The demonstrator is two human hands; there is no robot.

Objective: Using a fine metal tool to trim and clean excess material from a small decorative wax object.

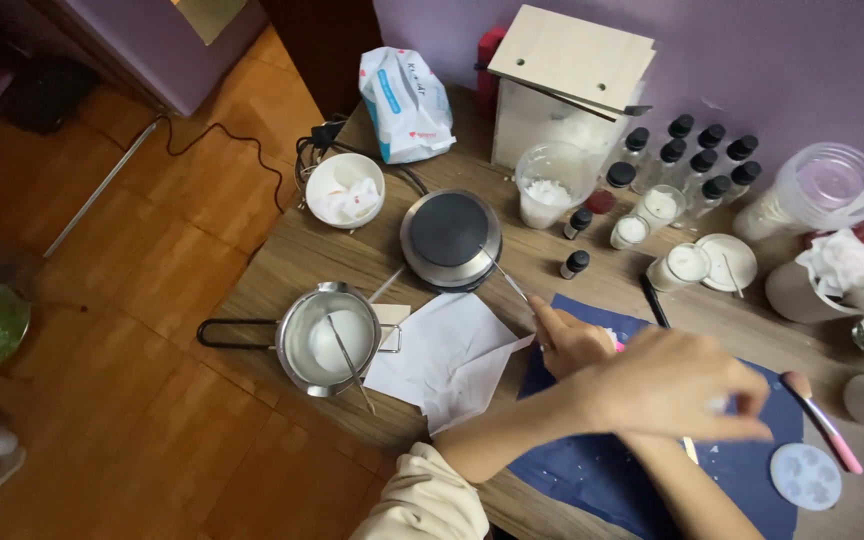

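My right hand (570,340) is closed on a thin metal rod (507,277) whose tip points at the round black hot plate (450,238). My left arm, in a beige sleeve, crosses over it. My left hand (674,385) hovers with bent fingers over the dark blue mat (592,470), a whitish speck showing by its fingertips; whether it holds anything is unclear. To the left, a small steel pot (327,338) with a black handle holds white wax and a metal stick. Folded white paper (447,355) lies between the pot and the mat.
On the wooden table stand a white bowl (344,188), a plastic cup of white flakes (552,185), several dark-capped bottles (697,160), small glass jars of wax (687,263), a wooden box (567,85), a round pale mould (805,476) and a pink spatula (832,425). The table edge drops to the floor at left.
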